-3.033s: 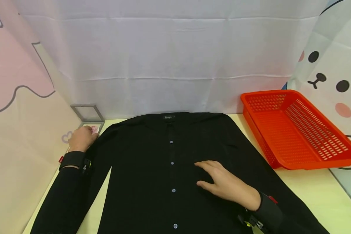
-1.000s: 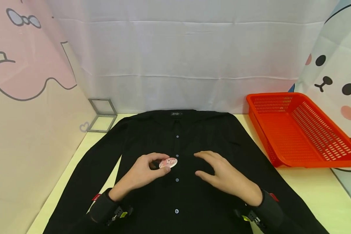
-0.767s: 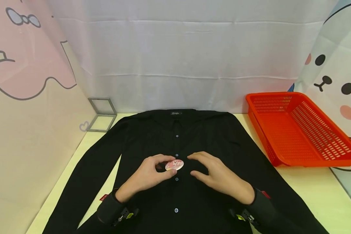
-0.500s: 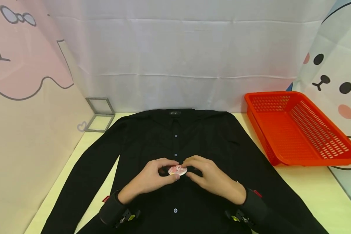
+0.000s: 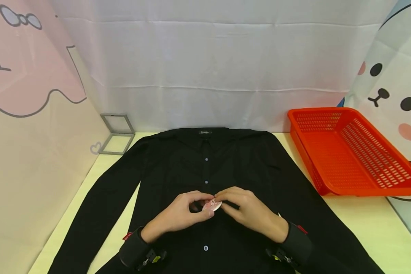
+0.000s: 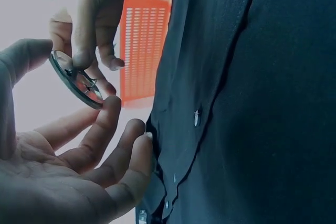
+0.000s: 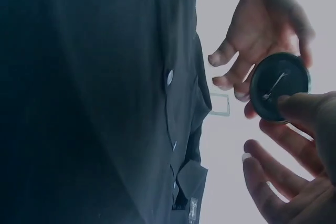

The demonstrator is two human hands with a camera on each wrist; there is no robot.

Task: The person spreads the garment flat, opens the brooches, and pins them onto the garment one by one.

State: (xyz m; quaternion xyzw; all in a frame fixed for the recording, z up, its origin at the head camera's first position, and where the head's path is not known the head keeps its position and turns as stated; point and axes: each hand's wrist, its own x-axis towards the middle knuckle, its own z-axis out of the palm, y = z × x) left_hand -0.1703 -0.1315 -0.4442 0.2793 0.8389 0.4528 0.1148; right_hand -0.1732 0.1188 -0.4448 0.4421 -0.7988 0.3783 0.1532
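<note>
A round pin badge (image 5: 211,205) with a pink printed face is held up over a black button-up shirt (image 5: 178,163) laid out flat. My left hand (image 5: 183,213) pinches the badge by its edge between thumb and fingers. From the other side my right hand (image 5: 251,213) has its fingertips on the same badge. In the right wrist view the badge's dark back (image 7: 270,80) shows a thin metal pin, and my right thumb (image 7: 302,106) presses by its end. The left wrist view shows the badge (image 6: 76,82) tilted, nearly edge-on, between both hands.
A red plastic basket (image 5: 298,152) stands at the right on the pale yellow table (image 5: 366,217). A grey hinged frame (image 5: 116,144) stands open at the back left corner. White cloth (image 5: 205,68) hangs behind, and printed cloths hang on both sides.
My left hand has taken the badge from the grey frame at the left and brought it over the shirt's middle. My right hand has moved left onto the badge, which is now tilted.
</note>
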